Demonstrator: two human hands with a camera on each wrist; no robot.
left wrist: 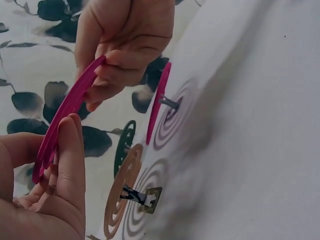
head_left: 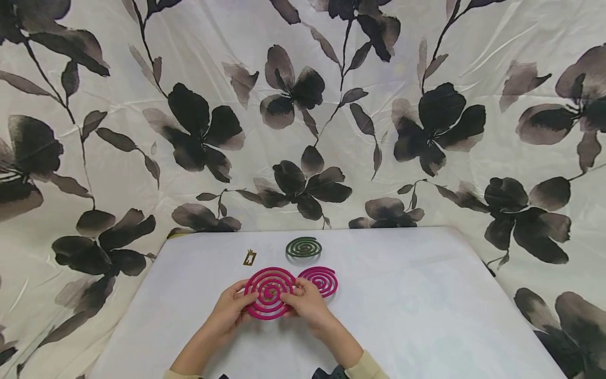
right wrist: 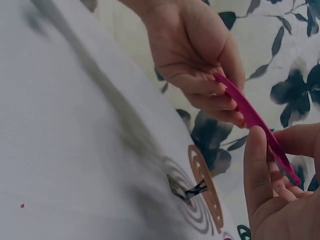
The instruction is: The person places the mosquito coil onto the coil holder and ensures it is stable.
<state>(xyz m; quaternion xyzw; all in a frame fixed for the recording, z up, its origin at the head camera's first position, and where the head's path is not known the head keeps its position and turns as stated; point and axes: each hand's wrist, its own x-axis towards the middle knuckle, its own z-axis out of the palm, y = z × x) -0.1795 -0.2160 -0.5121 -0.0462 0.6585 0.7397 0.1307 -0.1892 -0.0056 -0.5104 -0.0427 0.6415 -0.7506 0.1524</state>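
A bright pink mosquito coil (head_left: pixel 270 293) is held above the white table by its opposite edges. On its left side, my left hand (head_left: pixel 231 305) pinches the rim between thumb and fingers. The other edge is gripped the same way by my right hand (head_left: pixel 311 306). Both wrist views show this coil (left wrist: pixel 67 110) edge-on and tilted. Below the hands, a brown mosquito coil (left wrist: pixel 113 205) is raised on a metal stand (left wrist: pixel 151 200) with a square base. In the head view the held coil mostly hides it.
Beyond my right hand, a second pink coil (head_left: pixel 334 284) is raised on a stand. Farther back is a green coil (head_left: pixel 304 247). A small gold metal stand (head_left: pixel 249 257) lies left of it. Flowered cloth (head_left: pixel 293 137) hangs behind the white table (head_left: pixel 416 305).
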